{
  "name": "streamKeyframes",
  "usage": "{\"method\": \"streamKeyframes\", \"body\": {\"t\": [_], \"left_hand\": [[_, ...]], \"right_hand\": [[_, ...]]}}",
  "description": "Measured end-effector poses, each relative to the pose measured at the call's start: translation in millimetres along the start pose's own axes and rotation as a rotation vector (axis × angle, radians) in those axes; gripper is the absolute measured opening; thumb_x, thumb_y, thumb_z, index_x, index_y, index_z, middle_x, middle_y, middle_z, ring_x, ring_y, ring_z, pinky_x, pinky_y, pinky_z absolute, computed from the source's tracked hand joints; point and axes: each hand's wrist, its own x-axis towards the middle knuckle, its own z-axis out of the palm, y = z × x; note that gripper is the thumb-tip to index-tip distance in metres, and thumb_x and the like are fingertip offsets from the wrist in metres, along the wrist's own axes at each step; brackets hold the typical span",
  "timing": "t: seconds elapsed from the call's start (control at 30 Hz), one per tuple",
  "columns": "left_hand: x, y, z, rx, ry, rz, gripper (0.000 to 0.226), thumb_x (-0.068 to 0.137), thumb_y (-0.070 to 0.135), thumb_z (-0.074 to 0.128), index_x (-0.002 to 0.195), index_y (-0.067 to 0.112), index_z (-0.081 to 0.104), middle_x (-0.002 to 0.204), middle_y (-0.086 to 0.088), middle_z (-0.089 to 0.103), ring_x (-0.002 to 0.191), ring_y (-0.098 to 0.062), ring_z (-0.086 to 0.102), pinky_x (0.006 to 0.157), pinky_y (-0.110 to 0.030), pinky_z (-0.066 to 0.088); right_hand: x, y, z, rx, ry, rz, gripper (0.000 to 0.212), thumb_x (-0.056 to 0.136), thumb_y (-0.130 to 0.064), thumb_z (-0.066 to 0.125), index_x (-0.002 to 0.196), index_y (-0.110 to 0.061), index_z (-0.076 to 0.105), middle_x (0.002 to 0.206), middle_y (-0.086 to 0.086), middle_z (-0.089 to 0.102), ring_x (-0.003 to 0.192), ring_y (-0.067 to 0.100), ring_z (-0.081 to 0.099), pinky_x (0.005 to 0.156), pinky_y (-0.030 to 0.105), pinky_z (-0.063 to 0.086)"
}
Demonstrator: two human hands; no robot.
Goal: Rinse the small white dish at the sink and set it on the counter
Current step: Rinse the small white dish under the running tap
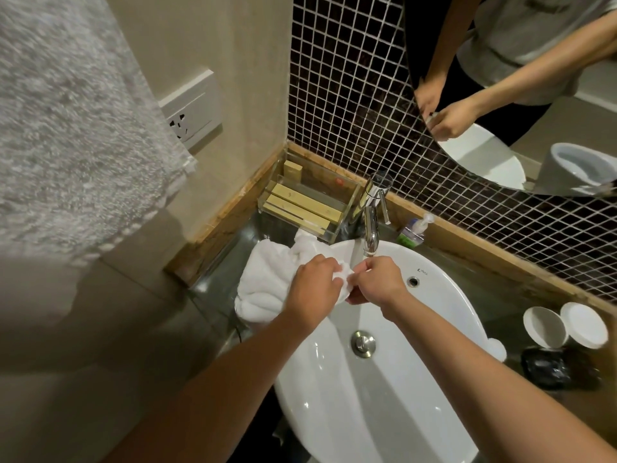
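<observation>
Both forearms reach over the white sink (400,412), left hand (314,290) and right hand (377,282) curled closed together around a small white dish (344,279) under the chrome faucet (371,228), beside a crumpled white towel (263,279) at the counter's back-left corner.

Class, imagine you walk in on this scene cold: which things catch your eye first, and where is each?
Both hands meet at centre, the left hand and right hand gripping a small white dish under the chrome faucet, over the white sink. A crumpled white towel lies left of the basin, and two white cups sit on the right.
</observation>
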Motion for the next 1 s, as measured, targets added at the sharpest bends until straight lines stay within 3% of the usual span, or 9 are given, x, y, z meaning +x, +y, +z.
{"method": "streamKeyframes", "body": {"t": [0.23,0.37,0.47,0.57,0.67,0.83,1.0], "left_hand": [[2,-5,-7,0.308,0.086,0.193,0.023,0.083,0.035,0.065,0.104,0.028,0.060,0.102,0.004,0.057,0.094,-0.015,0.048,0.088,-0.034,0.039],[5,-9,-13,0.261,-0.041,0.217,0.051,0.084,0.035,0.063,0.131,0.028,0.046,0.122,0.004,0.058,0.115,-0.018,0.050,0.106,-0.038,0.023],[9,-10,-16,0.326,-0.106,0.243,0.037,0.088,0.037,0.056,0.124,0.029,0.054,0.118,0.004,0.062,0.112,-0.018,0.052,0.107,-0.040,0.016],[12,-8,-17,0.402,-0.086,0.263,0.027,0.090,0.037,0.054,0.115,0.027,0.057,0.111,0.002,0.064,0.104,-0.019,0.054,0.102,-0.040,0.024],[12,-10,-16,0.442,-0.049,0.234,0.028,0.093,0.039,0.053,0.116,0.024,0.056,0.110,0.000,0.065,0.102,-0.020,0.055,0.100,-0.039,0.030],[10,-13,-16,0.340,-0.041,0.161,0.034,0.095,0.042,0.049,0.124,0.024,0.055,0.119,0.000,0.063,0.108,-0.018,0.055,0.100,-0.036,0.032],[5,-12,-23,0.307,-0.030,0.225,0.029,0.094,0.028,0.058,0.123,0.023,0.058,0.114,-0.003,0.050,0.101,-0.018,0.048,0.084,-0.033,0.049]], "right_hand": [[-4,-3,-9,-0.153,-0.016,-0.085,0.013,0.082,0.007,0.065,0.077,-0.003,0.073,0.072,0.018,0.074,0.054,0.030,0.074,0.056,0.044,0.064],[-5,-8,-15,-0.279,-0.054,-0.165,0.010,0.085,0.000,0.069,0.084,-0.008,0.075,0.072,0.015,0.075,0.055,0.025,0.074,0.059,0.038,0.065],[-7,-11,-16,-0.366,-0.079,-0.227,0.010,0.086,-0.006,0.071,0.088,-0.014,0.077,0.069,0.009,0.076,0.055,0.019,0.074,0.060,0.031,0.062],[-7,-11,-15,-0.372,-0.049,-0.266,0.011,0.082,-0.010,0.074,0.086,-0.020,0.077,0.068,0.004,0.074,0.062,0.021,0.073,0.064,0.029,0.058],[-6,-9,-14,-0.301,-0.038,-0.256,0.012,0.079,-0.011,0.079,0.084,-0.022,0.076,0.078,0.005,0.074,0.073,0.024,0.071,0.074,0.040,0.061],[-11,2,-11,-0.222,-0.005,-0.233,0.028,0.074,0.004,0.075,0.090,-0.019,0.074,0.083,0.004,0.071,0.075,0.026,0.071,0.067,0.047,0.063],[-9,5,-7,-0.144,0.039,-0.210,0.031,0.078,0.007,0.067,0.097,-0.014,0.079,0.086,0.009,0.075,0.081,0.031,0.072,0.075,0.048,0.063]]}}
